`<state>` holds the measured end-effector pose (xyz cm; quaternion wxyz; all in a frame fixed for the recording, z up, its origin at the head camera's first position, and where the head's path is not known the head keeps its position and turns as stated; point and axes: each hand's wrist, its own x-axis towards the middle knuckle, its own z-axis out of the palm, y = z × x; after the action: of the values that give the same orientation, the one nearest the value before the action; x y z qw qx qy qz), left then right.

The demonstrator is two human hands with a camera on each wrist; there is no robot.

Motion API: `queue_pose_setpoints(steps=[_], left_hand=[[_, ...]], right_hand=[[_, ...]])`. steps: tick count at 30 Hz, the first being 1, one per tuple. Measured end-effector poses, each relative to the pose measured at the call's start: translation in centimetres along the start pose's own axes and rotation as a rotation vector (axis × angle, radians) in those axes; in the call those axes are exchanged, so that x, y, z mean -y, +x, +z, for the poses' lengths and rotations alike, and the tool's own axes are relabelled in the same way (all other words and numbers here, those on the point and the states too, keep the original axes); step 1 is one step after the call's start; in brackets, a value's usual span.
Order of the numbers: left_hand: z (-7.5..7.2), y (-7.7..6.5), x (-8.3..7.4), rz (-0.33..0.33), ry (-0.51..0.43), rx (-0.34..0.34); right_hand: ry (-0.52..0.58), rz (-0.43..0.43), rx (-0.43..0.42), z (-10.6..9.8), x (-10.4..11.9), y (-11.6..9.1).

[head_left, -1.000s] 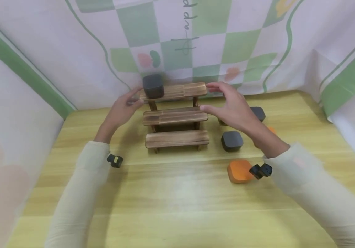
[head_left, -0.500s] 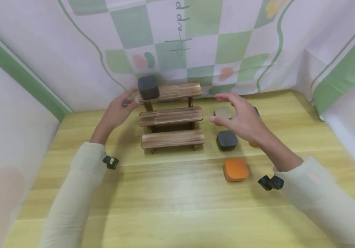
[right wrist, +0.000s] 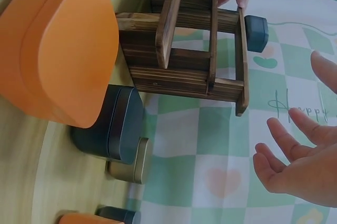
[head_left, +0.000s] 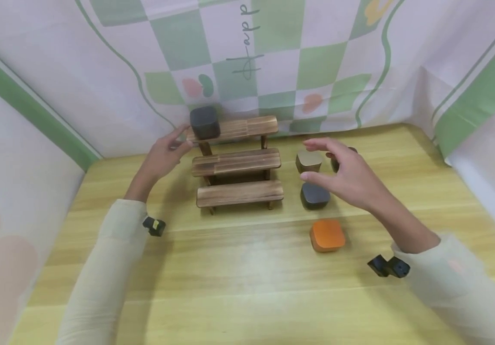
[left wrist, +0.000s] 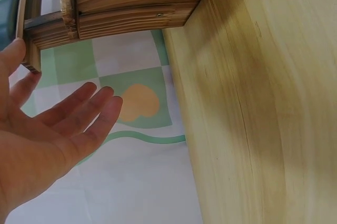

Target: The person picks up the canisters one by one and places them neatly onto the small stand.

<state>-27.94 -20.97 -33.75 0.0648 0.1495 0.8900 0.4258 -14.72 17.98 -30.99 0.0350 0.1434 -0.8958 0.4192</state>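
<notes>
The three-tier wooden display stand (head_left: 236, 162) stands at the back of the table. A dark rounded-square tin (head_left: 205, 122) sits on the left part of its top tier. My left hand (head_left: 163, 158) holds the left end of that tier between thumb and index finger; its other fingers (left wrist: 79, 113) are spread loose. To the right of the stand, my right hand (head_left: 347, 175) hovers with thumb and fingers apart and nothing between them. Near it are a gold tin (head_left: 309, 161) and a dark tin (head_left: 314, 196). An orange tin (head_left: 327, 235) lies nearer the front.
Another dark tin (right wrist: 118, 214) and a second orange tin (right wrist: 87, 219) show low in the right wrist view; my right hand mostly covers them in the head view. A checked cloth (head_left: 273, 72) hangs right behind the stand. The wood-grain table (head_left: 247, 287) extends toward me.
My right hand has left the right end of the top tier and moved right and nearer, uncovering the gold tin. My left hand stays at the stand. The head view has shifted slightly.
</notes>
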Motion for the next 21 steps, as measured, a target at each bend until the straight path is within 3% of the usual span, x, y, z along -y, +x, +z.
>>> queue_pose_setpoints(steps=[12, 21], left_hand=[[0.2, 0.1, 0.1, -0.014, -0.008, -0.009], [0.0, 0.0, -0.2, -0.027, 0.035, -0.007]], right_hand=[[0.039, 0.036, 0.01, -0.5, -0.8, -2.0], [0.05, 0.026, 0.038, -0.7, -1.8, -3.1]])
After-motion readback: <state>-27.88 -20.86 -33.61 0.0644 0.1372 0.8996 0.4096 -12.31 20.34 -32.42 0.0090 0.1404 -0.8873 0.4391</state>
